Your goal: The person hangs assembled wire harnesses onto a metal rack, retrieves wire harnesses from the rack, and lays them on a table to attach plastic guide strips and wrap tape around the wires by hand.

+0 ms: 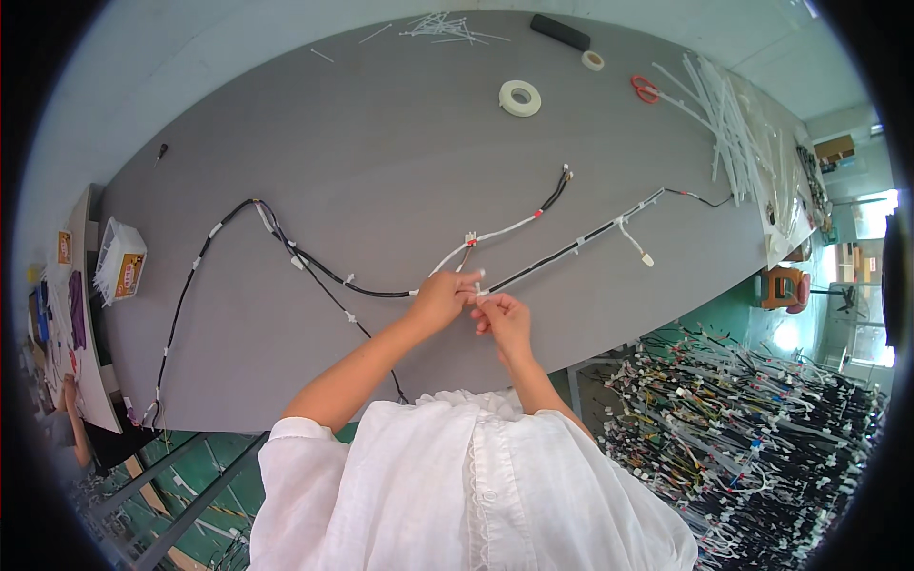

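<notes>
A long wire harness, wrapped in black and white with small white clips along it, lies across the grey table. Near its middle, where branches meet, my left hand pinches it with thumb and forefinger. Close beside, my right hand has its fingertips closed on the same spot, at a small white piece too small to make out. From there one branch runs up to the right, with a white connector hanging off a side lead. Another branch curves up to a connector end.
A tape roll, a smaller roll, a black bar and cable ties lie at the far side. Red-handled scissors sit beside white strips. A white bin stands left; piled harnesses fill the lower right.
</notes>
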The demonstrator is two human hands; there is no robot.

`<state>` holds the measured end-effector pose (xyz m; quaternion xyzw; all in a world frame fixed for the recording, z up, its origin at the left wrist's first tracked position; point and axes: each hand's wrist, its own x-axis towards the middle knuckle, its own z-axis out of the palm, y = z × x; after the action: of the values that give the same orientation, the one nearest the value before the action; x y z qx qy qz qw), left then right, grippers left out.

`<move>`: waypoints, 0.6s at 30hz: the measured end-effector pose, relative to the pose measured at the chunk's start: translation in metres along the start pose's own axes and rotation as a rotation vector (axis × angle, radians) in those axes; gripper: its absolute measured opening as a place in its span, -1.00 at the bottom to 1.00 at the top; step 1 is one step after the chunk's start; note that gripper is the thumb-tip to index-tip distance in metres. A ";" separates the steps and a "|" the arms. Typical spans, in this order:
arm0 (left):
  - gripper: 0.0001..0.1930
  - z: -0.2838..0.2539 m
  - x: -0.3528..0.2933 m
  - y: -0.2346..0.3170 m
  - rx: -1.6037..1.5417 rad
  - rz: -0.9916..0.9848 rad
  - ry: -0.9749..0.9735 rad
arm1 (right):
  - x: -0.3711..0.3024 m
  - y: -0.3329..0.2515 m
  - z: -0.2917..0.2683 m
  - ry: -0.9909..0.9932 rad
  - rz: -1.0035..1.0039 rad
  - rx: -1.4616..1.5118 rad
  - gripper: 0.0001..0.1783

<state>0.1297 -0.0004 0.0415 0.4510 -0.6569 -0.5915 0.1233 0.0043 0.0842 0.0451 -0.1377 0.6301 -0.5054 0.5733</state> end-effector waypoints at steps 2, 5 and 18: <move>-0.68 0.001 0.000 0.000 -0.080 -0.024 0.030 | 0.000 0.000 -0.001 -0.013 -0.013 -0.046 -0.85; -0.71 0.001 0.001 -0.003 -0.049 -0.014 0.004 | 0.001 0.003 -0.001 -0.012 -0.034 -0.117 -0.85; -0.53 0.001 0.001 -0.009 -0.114 -0.035 -0.028 | 0.028 -0.046 -0.007 0.012 -0.836 -1.390 -0.79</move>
<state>0.1325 0.0000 0.0332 0.4462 -0.6157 -0.6365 0.1293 -0.0292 0.0459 0.0636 -0.6838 0.6995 -0.1714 0.1169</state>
